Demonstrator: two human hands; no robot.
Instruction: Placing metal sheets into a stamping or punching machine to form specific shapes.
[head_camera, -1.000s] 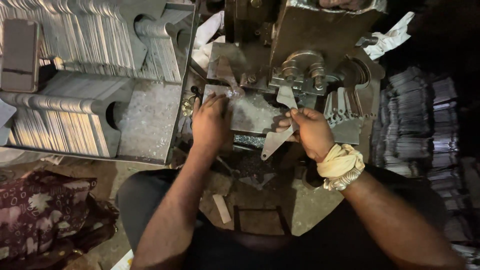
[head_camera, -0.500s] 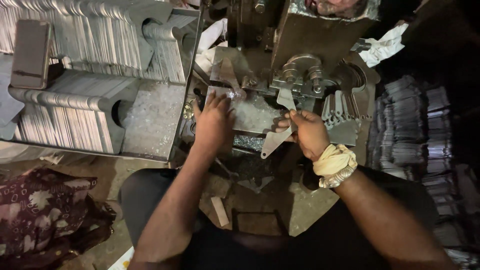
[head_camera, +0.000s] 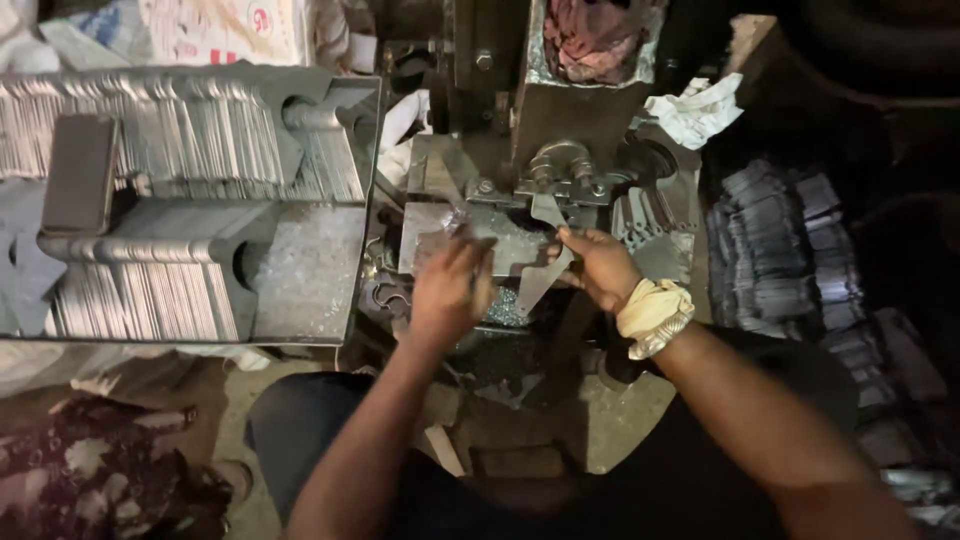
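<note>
- Dim workshop floor, strewn with metal chips, around a small press machine (head_camera: 545, 130) with a grey bed plate (head_camera: 440, 235).
- Right hand (head_camera: 598, 268), cloth wrap at the wrist, pinching a flat metal blank (head_camera: 540, 275) that lies tilted under the press head, its upper end at the die.
- Left hand (head_camera: 452, 290) curled over the bed plate just beside the blank; possibly gripping a small piece, but fingers blurred, so hard to tell.
- Open tray (head_camera: 300, 270) to the left packed with upright stacks of similar flat pieces, part of its bottom bare.
- More dark stacks of metal pieces (head_camera: 775, 250) piled to the right, a white rag (head_camera: 695, 110) above them.
- Judged from this: many pieces stacked on both sides, one blank at the die, pressing not visibly under way.
</note>
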